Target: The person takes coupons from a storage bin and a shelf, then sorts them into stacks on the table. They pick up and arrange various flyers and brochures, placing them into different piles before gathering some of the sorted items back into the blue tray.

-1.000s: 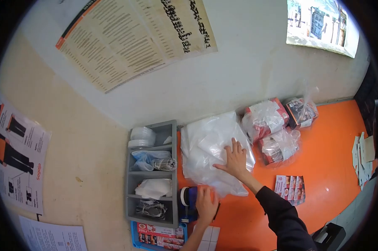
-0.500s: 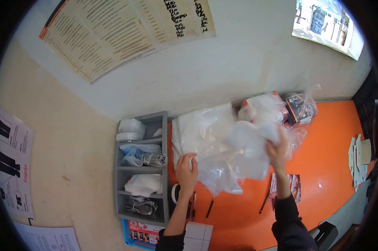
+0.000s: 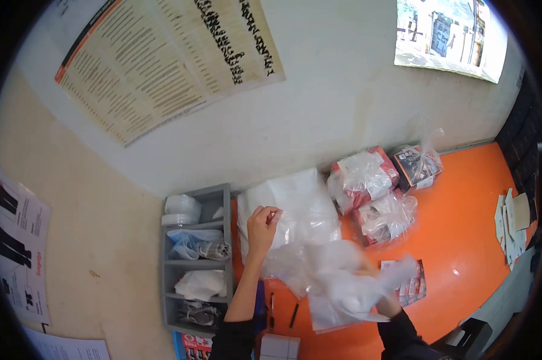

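Clear plastic is filling the middle of the view: a pile of clear bags (image 3: 298, 204) is lying flat on the orange table (image 3: 469, 240), against the wall. The left hand (image 3: 263, 223) is resting on the pile's nine o'clock edge, its fingertips (image 3: 275, 212) curling together and pinching the top film. At five o'clock from the pile, a loose bag (image 3: 343, 288) is hanging crumpled and blurred above the table, one end trailing back to the pile just beside the left wrist. The right hand (image 3: 386, 303) is sitting under this bag at its four o'clock corner; the film is covering the fingers, so I cannot tell whether they are gripping or lying open.

A grey organiser (image 3: 226, 240) is standing at nine o'clock of the pile, its shelves holding white lids and bundled bags. Three wrapped boxes (image 3: 362, 179) are clustering at two o'clock of the pile, near the wall. Printed leaflets (image 3: 416, 287) are peeking out just beside the loose bag at three o'clock. Two pens (image 3: 293, 315) are lying at six o'clock of the pile, between the two forearms. Paper sheets (image 3: 511, 222) are lying at the table's far three o'clock edge.
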A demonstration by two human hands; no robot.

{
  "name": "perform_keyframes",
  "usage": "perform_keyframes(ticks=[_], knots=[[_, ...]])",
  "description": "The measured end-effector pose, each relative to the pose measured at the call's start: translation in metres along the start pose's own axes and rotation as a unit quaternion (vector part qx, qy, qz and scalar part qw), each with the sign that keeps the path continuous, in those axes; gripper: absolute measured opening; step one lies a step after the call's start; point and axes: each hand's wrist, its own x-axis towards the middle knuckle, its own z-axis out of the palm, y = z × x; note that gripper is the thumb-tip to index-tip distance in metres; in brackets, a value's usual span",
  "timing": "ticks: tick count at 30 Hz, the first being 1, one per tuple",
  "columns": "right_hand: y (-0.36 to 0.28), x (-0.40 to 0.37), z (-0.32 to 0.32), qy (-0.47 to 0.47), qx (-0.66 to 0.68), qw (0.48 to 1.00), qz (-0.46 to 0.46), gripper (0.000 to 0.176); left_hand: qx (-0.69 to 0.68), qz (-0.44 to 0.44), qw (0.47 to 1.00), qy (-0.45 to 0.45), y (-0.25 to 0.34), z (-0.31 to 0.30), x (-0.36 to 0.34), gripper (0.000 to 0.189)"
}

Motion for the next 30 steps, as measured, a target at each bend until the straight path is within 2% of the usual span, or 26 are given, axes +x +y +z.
perform_keyframes(ticks=[2, 5, 10, 14, 16, 19, 20, 22, 24, 26, 28, 29, 30], knots=[[-0.005, 0.040, 0.045, -0.022, -0.028, 0.999, -0.034, 0.048, -0.044, 0.021, 0.998, -0.050, 0.008, -0.010, 0.015, 0.009], [-0.003, 0.109, 0.107, 0.005, -0.083, 0.994, -0.073, 0.049, 0.014, 0.012, 0.994, -0.103, 0.026, -0.022, 0.025, 0.011], [0.017, 0.203, 0.190, 0.119, -0.230, 0.963, -0.075, 0.050, 0.034, 0.086, 0.993, -0.078, 0.035, -0.025, 0.019, 0.012], [0.045, 0.229, 0.232, 0.199, -0.363, 0.909, -0.054, 0.051, 0.066, 0.106, 0.989, -0.081, 0.028, -0.030, 0.008, 0.012], [0.062, 0.233, 0.242, 0.241, -0.411, 0.876, -0.079, 0.052, 0.080, 0.098, 0.989, -0.077, 0.013, -0.030, 0.001, 0.012], [0.047, 0.215, 0.224, 0.252, -0.384, 0.871, -0.176, 0.053, 0.137, 0.067, 0.985, -0.079, -0.002, -0.019, -0.012, 0.012], [0.013, 0.189, 0.200, 0.177, -0.290, 0.924, -0.176, 0.060, 0.160, 0.053, 0.982, -0.082, -0.005, -0.015, -0.017, 0.012], [-0.016, 0.145, 0.152, 0.000, -0.368, 0.917, -0.156, 0.052, 0.203, 0.015, 0.971, -0.126, -0.012, -0.011, -0.030, 0.011], [-0.022, 0.099, 0.099, -0.244, -0.387, 0.884, -0.090, 0.035, 0.244, -0.023, 0.961, -0.132, -0.025, -0.006, -0.043, 0.011], [-0.007, 0.045, 0.063, -0.204, -0.275, 0.906, -0.251, 0.023, 0.277, -0.062, 0.953, -0.104, -0.049, -0.003, -0.054, 0.011], [-0.009, -0.020, 0.043, -0.070, -0.221, 0.953, -0.197, 0.025, 0.299, -0.054, 0.945, -0.118, -0.069, -0.004, -0.059, 0.020], [-0.003, -0.051, 0.027, -0.066, -0.194, 0.969, -0.136, 0.025, 0.270, -0.050, 0.954, -0.119, -0.066, -0.005, -0.064, 0.028], [0.005, -0.079, 0.012, -0.057, -0.163, 0.982, -0.078, 0.025, 0.306, -0.053, 0.931, -0.190, -0.043, -0.014, -0.062, 0.035]])
